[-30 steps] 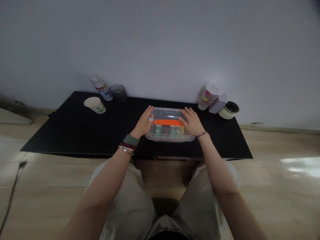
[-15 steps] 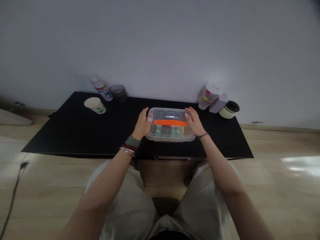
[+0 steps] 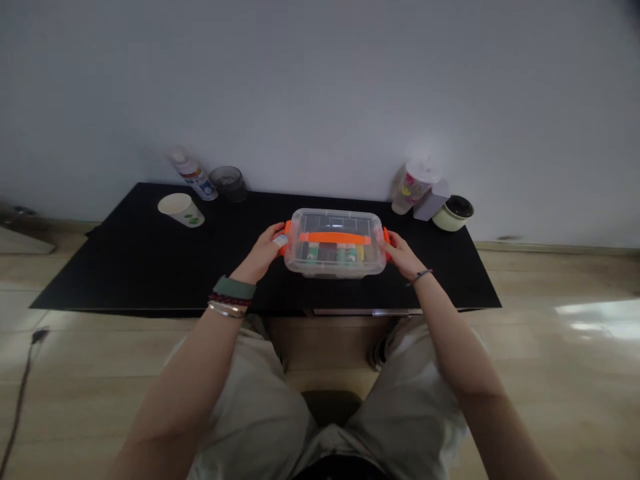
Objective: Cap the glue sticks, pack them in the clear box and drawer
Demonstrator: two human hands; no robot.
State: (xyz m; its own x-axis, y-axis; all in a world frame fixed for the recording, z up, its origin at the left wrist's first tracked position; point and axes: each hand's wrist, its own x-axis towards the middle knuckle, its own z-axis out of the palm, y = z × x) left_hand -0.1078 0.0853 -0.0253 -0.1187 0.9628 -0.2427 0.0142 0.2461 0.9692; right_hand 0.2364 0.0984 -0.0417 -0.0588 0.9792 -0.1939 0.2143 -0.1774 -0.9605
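A clear plastic storage box (image 3: pixel 327 261) with its lid on sits on the black table, an orange carrying handle (image 3: pixel 335 238) lying across the lid. Green-and-white items and something yellow show through the plastic. At the box's left end my left hand (image 3: pixel 266 252) is closed on an orange latch (image 3: pixel 287 239), thumb on top. My right hand (image 3: pixel 401 255) pinches the matching orange latch (image 3: pixel 387 243) at the right end. The undersides of both grips are hidden.
On the black table (image 3: pixel 130 267), a paper cup (image 3: pixel 181 209), a spray can (image 3: pixel 194 175) and a dark glass (image 3: pixel 229 184) stand left. A lidded tumbler (image 3: pixel 413 187), a light-coloured box (image 3: pixel 432 200) and a cream pot with a black lid (image 3: pixel 453 214) stand right, near the wall.
My hands have shifted from the lid's upper corners outward and down to the ends of the box. The orange latches, hidden before, now show under my fingers.
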